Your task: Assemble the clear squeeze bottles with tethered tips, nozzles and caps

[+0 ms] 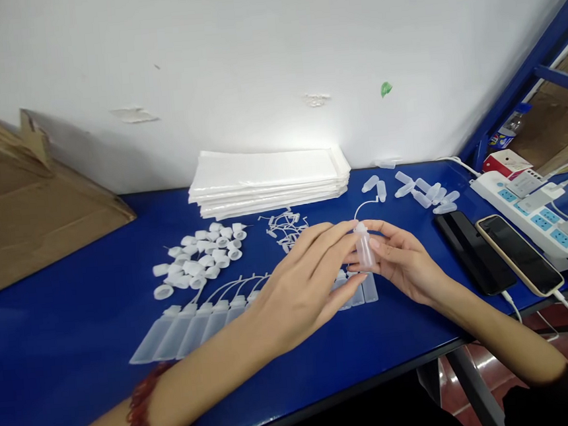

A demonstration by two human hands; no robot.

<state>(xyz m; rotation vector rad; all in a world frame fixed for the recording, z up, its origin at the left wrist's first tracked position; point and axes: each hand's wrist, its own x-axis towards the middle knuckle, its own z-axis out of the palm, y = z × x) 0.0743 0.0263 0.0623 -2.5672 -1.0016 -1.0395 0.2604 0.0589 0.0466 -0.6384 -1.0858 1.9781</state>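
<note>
My right hand (403,260) holds a small translucent plastic bottle (364,249) upright over the blue table (77,350), fingers wrapped round its body. My left hand (306,284) reaches in from the left, its fingertips pinching the white cap on top of that bottle. A thin curved tube rises from the cap. Under both hands lies a row of several flat translucent bottles (194,327) with thin tubes. A red bead bracelet (142,411) is on my left wrist.
A pile of white caps (201,257) and a small heap of thin nozzles (285,229) lie behind the row. A stack of white bags (268,181) rests against the wall. Loose clear caps (424,194), two phones (496,251), a power strip (533,214), a cardboard box (24,196).
</note>
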